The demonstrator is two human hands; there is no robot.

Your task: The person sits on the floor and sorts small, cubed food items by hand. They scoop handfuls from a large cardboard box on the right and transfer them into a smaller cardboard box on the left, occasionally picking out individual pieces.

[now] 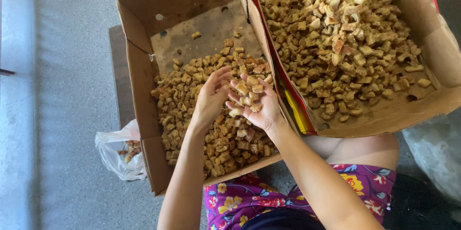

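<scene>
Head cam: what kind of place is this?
Probably an informal home or small food workspace, not a factory line. The person sits low over a bare concrete floor, sorting brown fried pieces in reused cardboard boxes, with a plastic bag of some set beside.

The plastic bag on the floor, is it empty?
No, the plastic bag beside the left cardboard box holds a few brown fried pieces.

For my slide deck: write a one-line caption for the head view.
Right hand cups brown chunks over a box, left hand alongside; a fuller box sits to the right.
</scene>
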